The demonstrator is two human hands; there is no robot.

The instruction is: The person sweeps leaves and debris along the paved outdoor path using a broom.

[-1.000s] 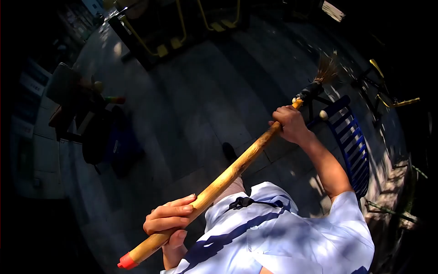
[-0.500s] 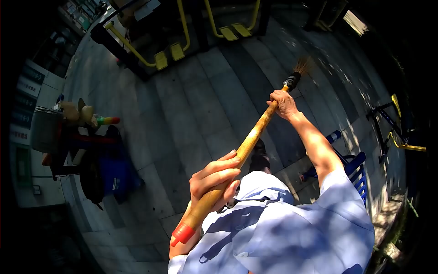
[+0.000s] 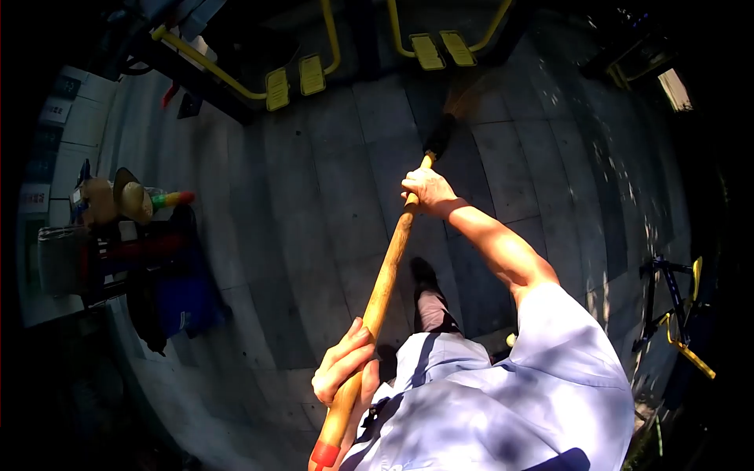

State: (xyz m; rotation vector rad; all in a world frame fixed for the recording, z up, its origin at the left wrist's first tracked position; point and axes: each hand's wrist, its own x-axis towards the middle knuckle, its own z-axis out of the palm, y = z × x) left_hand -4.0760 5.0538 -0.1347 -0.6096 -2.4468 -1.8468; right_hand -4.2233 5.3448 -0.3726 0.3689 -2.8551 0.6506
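Observation:
A broom [image 3: 387,275] with a long wooden handle slants up and away from my body. My left hand [image 3: 345,367] is wrapped round the handle low down, just above the red end piece [image 3: 324,454]. Farther along, my right hand [image 3: 429,191] grips the handle close to the black binding [image 3: 441,135]. The bristles [image 3: 463,100] are smeared by motion, near the paved floor [image 3: 338,173]; I cannot tell whether they touch it. One leg [image 3: 433,306] in dark trousers shows beneath my right arm.
Exercise machines with yellow footplates [image 3: 428,52] stand ahead. On the left is a loaded cart [image 3: 133,255] with a straw hat [image 3: 132,196] and a blue bag [image 3: 184,302]. A blue and yellow frame [image 3: 675,314] stands at the right.
The broom has swung left and forward, its bristles now nearer the yellow footplates. Both hands keep their hold. My view has shifted, and the blue slatted seat on the right no longer shows.

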